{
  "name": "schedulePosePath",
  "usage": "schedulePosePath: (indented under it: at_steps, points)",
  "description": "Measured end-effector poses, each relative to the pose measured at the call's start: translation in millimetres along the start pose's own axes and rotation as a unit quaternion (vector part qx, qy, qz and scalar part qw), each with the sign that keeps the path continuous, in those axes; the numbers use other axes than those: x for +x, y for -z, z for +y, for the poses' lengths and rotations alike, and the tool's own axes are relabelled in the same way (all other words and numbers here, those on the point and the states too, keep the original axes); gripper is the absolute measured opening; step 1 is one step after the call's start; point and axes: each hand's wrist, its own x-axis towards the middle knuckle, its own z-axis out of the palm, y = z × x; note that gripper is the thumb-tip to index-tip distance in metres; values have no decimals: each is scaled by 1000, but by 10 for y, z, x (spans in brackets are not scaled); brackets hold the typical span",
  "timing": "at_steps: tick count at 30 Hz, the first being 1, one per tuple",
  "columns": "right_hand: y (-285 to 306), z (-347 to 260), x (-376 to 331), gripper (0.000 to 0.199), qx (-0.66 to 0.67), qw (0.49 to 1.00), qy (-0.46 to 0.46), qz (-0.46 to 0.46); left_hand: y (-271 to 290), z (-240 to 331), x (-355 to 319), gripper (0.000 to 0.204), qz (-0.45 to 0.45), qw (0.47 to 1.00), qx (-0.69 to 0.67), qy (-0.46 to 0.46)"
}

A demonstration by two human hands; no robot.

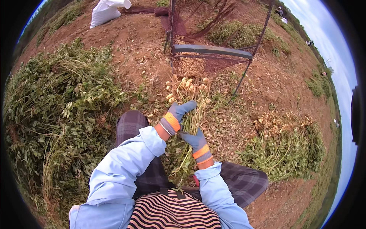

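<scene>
A bunch of pulled peanut plants (pixel 195 119) lies between my two gloved hands, its roots and pale pods pointing away from me and its leafy stems trailing toward my lap. My left hand (pixel 182 112), in a grey and orange glove, is closed round the stems just below the pods. Lower on the same stems, my right hand (pixel 196 142) in a matching glove grips from the right side. Just beyond the pods stands a frame with a grey crossbar (pixel 211 50) and dark red netting (pixel 228 64). Loose peanuts (pixel 190 65) are heaped behind the bar.
A large pile of leafy plants (pixel 65 103) spreads on my left. More peanut plants with pods (pixel 284 143) lie to my right. A white sack (pixel 108 13) stands at the far left on reddish soil. Other people (pixel 280 11) are far off at the upper right.
</scene>
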Motion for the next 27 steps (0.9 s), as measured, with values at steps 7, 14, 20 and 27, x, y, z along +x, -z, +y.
schedulePosePath:
  at_steps: [7,14,20,27]
  points:
    - [16,24,-139,34,69,996,-13,46,-20,-11,39,36,-18,994,99,-34]
    - [-105,-117,-201,40,69,985,-5,158,-6,-3,70,35,-65,991,109,-37]
    - [42,-553,-223,31,15,970,-17,242,8,151,30,47,-69,924,375,-24]
    - [849,-1732,-168,38,43,945,188,264,165,209,58,46,-101,973,194,-79]
